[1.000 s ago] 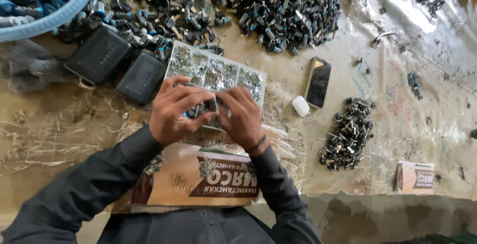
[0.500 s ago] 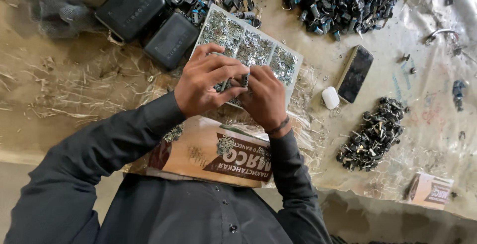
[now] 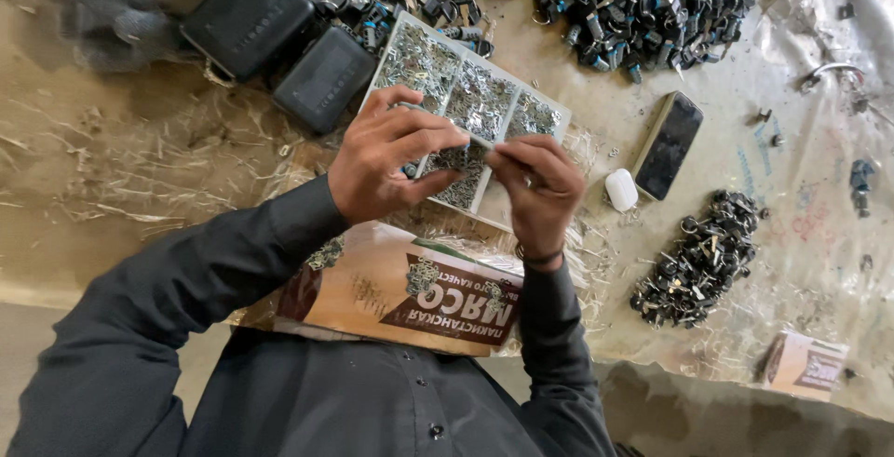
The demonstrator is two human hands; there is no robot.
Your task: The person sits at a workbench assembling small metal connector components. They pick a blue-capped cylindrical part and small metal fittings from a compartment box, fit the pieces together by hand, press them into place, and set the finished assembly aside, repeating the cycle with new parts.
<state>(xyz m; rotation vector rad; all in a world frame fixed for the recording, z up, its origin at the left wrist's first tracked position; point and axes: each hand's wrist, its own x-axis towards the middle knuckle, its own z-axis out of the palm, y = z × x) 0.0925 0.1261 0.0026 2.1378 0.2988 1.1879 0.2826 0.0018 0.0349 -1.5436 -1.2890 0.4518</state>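
Head view: both hands meet over the white compartment tray (image 3: 438,66) of tiny metal bits. Left hand (image 3: 382,159) and right hand (image 3: 535,187) pinch something small between fingertips (too tiny to identify). Phone (image 3: 669,145) lies just right.

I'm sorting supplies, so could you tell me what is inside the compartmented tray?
The compartmented tray holds small silvery metal pieces, sorted by compartment; the left hand and right hand cover its near part.
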